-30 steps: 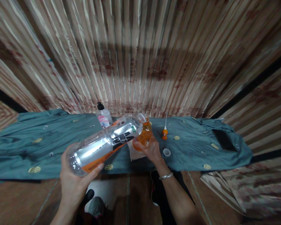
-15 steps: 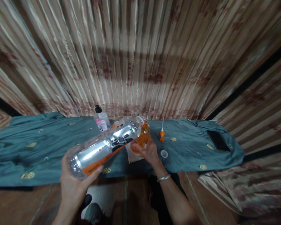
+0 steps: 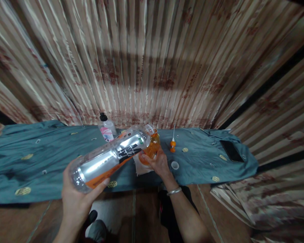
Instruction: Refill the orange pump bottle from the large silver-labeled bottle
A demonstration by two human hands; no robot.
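Note:
My left hand [image 3: 78,195] is wrapped round the base of a large clear plastic bottle [image 3: 108,158] with a silver and orange label. That bottle is tilted, its uncapped neck up at the right, meeting the mouth of an orange see-through bottle [image 3: 153,145]. Around the orange bottle my right hand [image 3: 160,163] is closed, thumb toward its lower front. A pale cloth [image 3: 140,169] lies under the orange bottle. Whether liquid runs between the two mouths I cannot tell.
An orange pump head [image 3: 172,145] with a thin tube and a small white cap [image 3: 175,165] lie to the right. A black-topped bottle [image 3: 106,128] stands behind at left. A dark phone [image 3: 231,151] rests at the right on the teal cloth [image 3: 197,168]. Striped curtains [image 3: 147,60] hang behind.
The whole view has shifted slightly, so everything appears a little further left. Both hands keep their hold, and the bottles stay mouth to mouth.

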